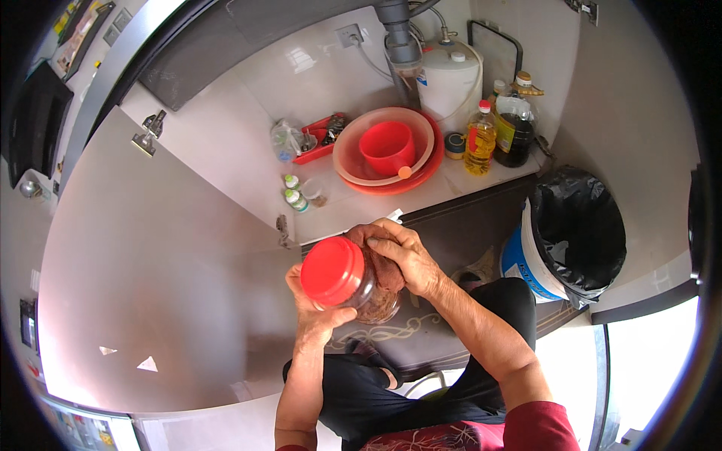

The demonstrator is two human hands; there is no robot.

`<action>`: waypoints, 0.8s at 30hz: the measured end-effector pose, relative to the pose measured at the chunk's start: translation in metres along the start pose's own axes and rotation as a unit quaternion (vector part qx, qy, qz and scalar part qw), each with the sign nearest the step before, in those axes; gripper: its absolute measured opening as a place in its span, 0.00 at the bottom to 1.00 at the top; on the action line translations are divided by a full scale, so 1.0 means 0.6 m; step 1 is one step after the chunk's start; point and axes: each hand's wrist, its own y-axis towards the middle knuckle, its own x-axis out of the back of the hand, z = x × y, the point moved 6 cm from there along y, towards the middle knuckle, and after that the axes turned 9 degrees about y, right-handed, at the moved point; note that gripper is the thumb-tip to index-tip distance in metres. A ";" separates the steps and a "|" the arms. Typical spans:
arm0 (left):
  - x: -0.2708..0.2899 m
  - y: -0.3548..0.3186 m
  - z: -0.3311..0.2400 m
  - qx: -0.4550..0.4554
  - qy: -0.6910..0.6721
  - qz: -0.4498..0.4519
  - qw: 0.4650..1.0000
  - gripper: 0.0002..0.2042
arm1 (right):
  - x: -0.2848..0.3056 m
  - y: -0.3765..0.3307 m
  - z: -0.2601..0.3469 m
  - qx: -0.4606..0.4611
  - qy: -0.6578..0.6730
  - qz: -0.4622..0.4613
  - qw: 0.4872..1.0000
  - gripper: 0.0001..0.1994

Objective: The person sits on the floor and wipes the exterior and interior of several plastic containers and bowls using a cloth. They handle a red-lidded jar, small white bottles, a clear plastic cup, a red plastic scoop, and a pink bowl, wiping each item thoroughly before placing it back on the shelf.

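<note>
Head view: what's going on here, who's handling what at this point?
A person crouches by an open low cabinet. The left hand holds a clear jar from below; its red lid is on. The right hand presses a brownish cloth against the jar's side. On the cabinet shelf behind sit a red cup inside stacked basins, two oil bottles and a white container. A bucket lined with a black bag stands to the right.

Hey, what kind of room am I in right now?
Most likely a home kitchen, in a low storage corner. Cooking oil bottles stand on a white shelf beside stacked plastic basins, with a lined rubbish bin close by.
</note>
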 end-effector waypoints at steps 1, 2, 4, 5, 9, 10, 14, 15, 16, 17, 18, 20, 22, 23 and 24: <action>0.002 0.000 -0.003 -0.010 -0.003 -0.007 1.000 0.43 | -0.005 -0.005 0.003 0.015 -0.005 -0.015 1.000 0.11; 0.006 0.000 -0.001 -0.017 -0.005 -0.024 1.000 0.41 | -0.010 -0.011 0.005 0.030 -0.011 -0.029 0.999 0.11; 0.015 0.001 0.012 -0.027 -0.013 -0.053 0.998 0.36 | -0.011 -0.024 0.003 0.077 -0.048 -0.074 0.993 0.10; 0.020 -0.003 0.017 -0.006 -0.004 -0.072 0.997 0.33 | -0.011 -0.028 -0.002 0.104 -0.075 -0.090 0.988 0.10; 0.007 -0.007 0.014 0.000 0.004 -0.096 0.995 0.42 | -0.054 -0.064 0.031 0.269 -0.295 -0.082 0.913 0.13; 0.004 -0.008 0.010 -0.023 0.024 -0.076 0.997 0.43 | -0.075 -0.076 0.042 0.328 -0.373 -0.061 0.866 0.14; 0.000 -0.012 -0.003 -0.047 0.053 -0.069 0.995 0.48 | -0.085 -0.095 0.043 0.345 -0.305 -0.054 0.886 0.15; 0.002 -0.011 -0.006 -0.043 0.038 -0.071 0.996 0.48 | -0.090 -0.091 0.053 0.377 -0.394 -0.018 0.838 0.14; 0.006 -0.010 -0.008 -0.038 0.023 -0.071 0.996 0.49 | -0.075 -0.074 0.052 0.307 -0.324 -0.020 0.895 0.13; 0.006 -0.010 -0.009 -0.036 0.031 -0.052 0.997 0.49 | -0.062 -0.059 0.049 0.234 -0.249 -0.021 0.939 0.13; 0.005 -0.009 -0.009 -0.032 0.039 -0.031 0.998 0.49 | -0.050 -0.048 0.043 0.158 -0.172 -0.026 0.972 0.12; 0.000 -0.009 -0.009 -0.020 0.057 0.021 0.998 0.51 | -0.042 -0.032 0.045 0.087 -0.090 0.011 0.992 0.13; -0.009 -0.012 -0.011 -0.005 0.079 0.078 0.994 0.52 | -0.043 -0.012 0.051 0.036 -0.036 0.063 0.997 0.11; -0.020 -0.015 -0.016 -0.004 0.088 0.101 0.991 0.51 | -0.046 -0.008 0.059 -0.012 -0.031 0.070 0.997 0.11; -0.021 -0.014 -0.010 0.005 0.070 0.101 0.992 0.51 | -0.044 -0.003 0.060 -0.008 -0.035 0.078 0.996 0.11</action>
